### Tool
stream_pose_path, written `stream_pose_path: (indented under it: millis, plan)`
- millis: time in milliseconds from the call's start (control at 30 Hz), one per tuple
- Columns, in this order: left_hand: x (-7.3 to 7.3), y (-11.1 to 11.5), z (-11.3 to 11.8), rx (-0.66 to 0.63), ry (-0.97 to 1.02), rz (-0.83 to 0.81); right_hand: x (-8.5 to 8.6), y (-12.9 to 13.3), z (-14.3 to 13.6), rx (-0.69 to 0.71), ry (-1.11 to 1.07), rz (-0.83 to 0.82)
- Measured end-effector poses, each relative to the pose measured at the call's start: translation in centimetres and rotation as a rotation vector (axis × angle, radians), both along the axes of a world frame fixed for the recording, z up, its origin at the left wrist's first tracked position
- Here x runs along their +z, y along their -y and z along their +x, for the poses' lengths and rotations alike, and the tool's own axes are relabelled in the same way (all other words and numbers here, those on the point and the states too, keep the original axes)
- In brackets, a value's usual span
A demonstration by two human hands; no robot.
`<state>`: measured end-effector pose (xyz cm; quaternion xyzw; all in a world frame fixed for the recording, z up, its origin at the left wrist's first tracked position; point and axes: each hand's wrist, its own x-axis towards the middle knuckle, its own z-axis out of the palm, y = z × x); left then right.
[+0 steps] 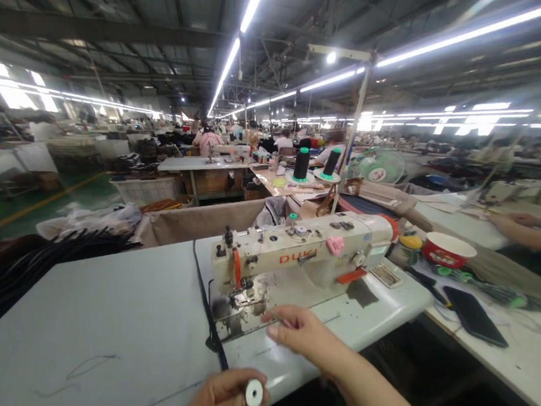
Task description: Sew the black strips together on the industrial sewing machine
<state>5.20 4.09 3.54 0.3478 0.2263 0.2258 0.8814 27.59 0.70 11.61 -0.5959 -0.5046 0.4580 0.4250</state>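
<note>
My left hand (223, 404) is closed around a small bobbin (254, 394), its round white end with a dark centre hole facing me, just off the table's front edge. My right hand (298, 331) hovers over the front of the sewing machine (299, 257), near its metal plate. Its thumb and forefinger come close together in a pinch; anything between them is too small to make out. The cream machine has red lettering, an orange guard by the needle and a pink clip on its arm. A dark strap (209, 311) runs over the table left of the needle area.
The pale sewing table (119, 320) carries a loose thread and a printed ruler line. On the right side table lie a phone (475, 315) and a red bowl (448, 249). Black thread cones (302, 165) and a green fan (376, 166) stand behind. Another person's arm (525, 233) reaches in at right.
</note>
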Motion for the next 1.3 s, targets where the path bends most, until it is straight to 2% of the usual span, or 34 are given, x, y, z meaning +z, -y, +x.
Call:
stream_pose_path:
  millis: [67,133,200,300,400,467,567,633,800,900,1067,1300]
  plan:
    - [0.7,-0.3,0.4,0.118,0.064,-0.019,-2.9,1.7,-2.1,0.281,-0.368,-0.245]
    - [1.2,-0.8,0.6,0.205,0.094,-0.046,-4.7,3.0,-2.9,0.307,-0.431,-0.33]
    - [1.3,-1.4,0.7,0.303,0.095,-0.085,-5.2,3.6,-2.0,0.194,-0.392,-0.338]
    - [1.2,-2.3,0.8,0.433,0.101,-0.148,-4.4,3.7,2.5,-0.08,-0.242,-0.308]
    - [0.8,-2.7,1.0,0.538,0.085,-0.197,-3.0,3.6,7.9,-0.374,0.031,-0.286]
    - [0.6,-2.8,1.3,0.57,0.072,-0.216,-2.3,3.8,10.5,-0.547,0.263,-0.283]
    - [0.2,-2.8,1.7,0.594,0.057,-0.237,-2.0,4.3,11.3,-0.694,0.593,-0.275]
    - [0.0,-2.8,1.8,0.607,0.046,-0.245,-2.4,4.5,9.8,-0.658,0.739,-0.271]
    - [0.0,-2.7,1.8,0.616,0.02,-0.25,-4.5,4.2,3.3,-0.244,0.881,-0.248]
    - [0.1,-2.6,1.7,0.619,0.015,-0.241,-5.4,3.7,0.3,-0.123,0.985,-0.207]
    - [0.4,-2.3,1.6,0.597,0.029,-0.208,-6.0,2.8,-1.7,-0.052,1.146,-0.158]
    - [0.5,-2.0,1.2,0.598,0.043,-0.207,-5.3,3.0,-2.5,-0.04,1.268,-0.117]
